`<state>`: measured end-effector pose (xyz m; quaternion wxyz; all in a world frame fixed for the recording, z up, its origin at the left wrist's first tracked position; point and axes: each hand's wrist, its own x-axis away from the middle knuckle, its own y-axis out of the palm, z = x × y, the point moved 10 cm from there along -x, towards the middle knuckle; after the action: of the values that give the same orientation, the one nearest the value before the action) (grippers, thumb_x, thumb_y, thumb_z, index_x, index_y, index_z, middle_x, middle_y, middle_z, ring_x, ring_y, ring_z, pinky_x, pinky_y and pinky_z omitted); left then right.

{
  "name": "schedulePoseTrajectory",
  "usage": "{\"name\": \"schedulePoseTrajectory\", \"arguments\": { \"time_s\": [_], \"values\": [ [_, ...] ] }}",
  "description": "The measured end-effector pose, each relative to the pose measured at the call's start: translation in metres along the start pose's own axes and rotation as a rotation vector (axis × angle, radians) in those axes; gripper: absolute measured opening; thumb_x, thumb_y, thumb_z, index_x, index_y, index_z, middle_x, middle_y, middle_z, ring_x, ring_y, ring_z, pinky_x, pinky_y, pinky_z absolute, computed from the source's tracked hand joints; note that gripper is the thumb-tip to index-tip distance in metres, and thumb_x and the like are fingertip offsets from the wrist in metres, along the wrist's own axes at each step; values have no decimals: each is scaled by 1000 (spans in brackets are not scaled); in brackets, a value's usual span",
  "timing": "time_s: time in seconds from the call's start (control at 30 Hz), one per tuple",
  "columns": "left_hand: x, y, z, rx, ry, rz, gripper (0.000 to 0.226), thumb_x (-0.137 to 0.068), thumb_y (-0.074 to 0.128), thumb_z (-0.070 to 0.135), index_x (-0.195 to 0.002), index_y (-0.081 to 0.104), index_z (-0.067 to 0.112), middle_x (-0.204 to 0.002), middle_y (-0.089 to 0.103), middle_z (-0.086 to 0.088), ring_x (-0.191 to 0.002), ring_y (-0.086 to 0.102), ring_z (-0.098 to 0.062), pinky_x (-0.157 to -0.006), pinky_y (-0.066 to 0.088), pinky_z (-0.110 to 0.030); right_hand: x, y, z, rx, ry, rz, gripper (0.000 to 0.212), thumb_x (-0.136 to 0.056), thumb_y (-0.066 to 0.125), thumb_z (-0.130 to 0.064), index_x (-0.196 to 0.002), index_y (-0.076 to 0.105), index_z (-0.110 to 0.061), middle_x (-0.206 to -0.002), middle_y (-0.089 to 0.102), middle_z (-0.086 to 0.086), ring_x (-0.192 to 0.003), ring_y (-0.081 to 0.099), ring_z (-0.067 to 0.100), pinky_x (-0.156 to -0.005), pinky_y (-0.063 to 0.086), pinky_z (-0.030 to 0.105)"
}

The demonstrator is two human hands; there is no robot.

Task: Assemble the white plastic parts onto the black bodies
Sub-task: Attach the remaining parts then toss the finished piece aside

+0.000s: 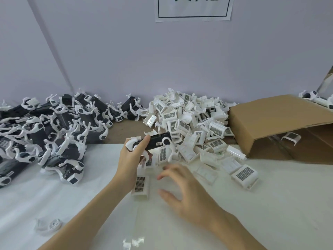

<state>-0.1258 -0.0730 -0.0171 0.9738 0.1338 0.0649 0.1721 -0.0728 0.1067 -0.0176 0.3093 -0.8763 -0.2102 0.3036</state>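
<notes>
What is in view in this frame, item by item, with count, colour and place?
Black bodies: heap, too many to count, black with white clips, left.
White parts: heap, too many to count, white with dark grilles, centre-right.
Loose part: one, white, between the hands.
Box: one, brown, on its side, right.
Sheet: one, white, over the table.
Sign: one, white with green border, on the wall.
Held body: one, black.
Left hand: grips the held body.
Right hand: open, holds nothing.
</notes>
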Motion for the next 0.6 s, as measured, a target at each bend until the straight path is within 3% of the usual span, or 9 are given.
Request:
{"name": "schedulePoseTrajectory", "arguments": {
  "time_s": [0.1,0.17,0.2,0.33,0.4,0.47,0.6],
  "values": [
    [4,5,-11,101,-53,-20,48,-87,83,45,-94,65,1,-85,65,-16,-76,66,-25,-82,50,-45,-4,29,-8,43,9,-93,50,-94,70,-52,-134,50,-31,-144,45,-16,-137,36,-6,-106,21,2],
    [8,13,-19,184,-107,-40,54,-84,85,49,-107,70,3,-91,71,-18,-84,72,-28,-84,58,-45,-6,34,-8,66,24,-100,54,-93,70,-54,-135,48,-29,-136,50,-14,-128,44,2,-105,29,9],
    [9,16,-21,185,-110,-50,56,-80,86,51,-109,69,6,-89,72,-16,-81,73,-26,-80,60,-41,-6,34,-8,59,30,-97,53,-92,70,-55,-133,48,-29,-131,52,-15,-123,46,3,-103,32,12],
    [6,19,-15,9,24,-94,40,-83,83,48,-77,67,12,-71,68,-1,-67,69,-15,-63,56,-23,-3,23,-1,-31,54,-76,48,-90,75,-53,-128,54,-33,-123,53,-25,-120,48,-7,-100,35,9],
    [6,10,-4,-68,110,-44,43,-77,84,52,-89,69,14,-78,67,9,-75,69,-10,-69,54,-23,-3,8,3,-63,40,-57,49,-90,80,-44,-132,58,-30,-130,58,-23,-125,52,-3,-103,40,14],
    [5,0,3,-147,184,28,60,-73,83,57,-104,62,11,-81,64,17,-80,67,-6,-73,55,-24,-2,-9,14,-74,51,-38,51,-88,84,-33,-133,60,-27,-131,62,-19,-121,59,1,-101,47,18],
    [10,-9,12,-189,297,141,67,-75,78,56,-107,57,2,-72,59,26,-65,60,6,-57,50,-10,5,-41,49,-25,171,29,54,-84,87,-35,-131,60,-34,-122,60,-12,-102,63,6,-87,53,19]
  ]
}}
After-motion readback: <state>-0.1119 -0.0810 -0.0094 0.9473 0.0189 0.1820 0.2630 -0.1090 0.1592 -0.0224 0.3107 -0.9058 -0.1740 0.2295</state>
